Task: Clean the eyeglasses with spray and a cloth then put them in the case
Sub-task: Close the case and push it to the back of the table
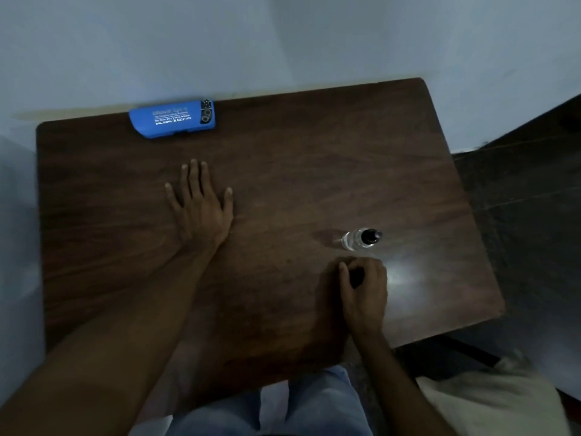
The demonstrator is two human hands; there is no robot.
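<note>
Dark brown wooden table (283, 171) with rounded corners, filling most of the view, set against a pale bluish wall (283, 36). Dim light, with one small bright reflection on the wood near the right edge.

Left forearm stretched diagonally across the tabletop from the lower left corner. Left hand (201, 202) laid flat, palm down, on the wood left of centre, fingers extended and slightly spread, thumb out to the right; nothing held in it.

Right hand (364, 287) resting on the table toward the lower right, curled into a loose fist, fingertips tucked in toward the thumb. Something dark in the hollow between thumb and fingers, but too shadowed to tell whether an object or only shade.

Bright blue oblong plastic eyeglass case (173, 118) lying closed at the far left edge of the table, touching the wall line, white printed lettering on its lid, well apart from both hands.

Small clear spray bottle with a black nozzle cap (361, 239) standing upright just beyond the right hand, near it but not touching.

Light blue trousers at the bottom edge, below the table. Eyeglasses and cloth not identifiable anywhere in view.
</note>
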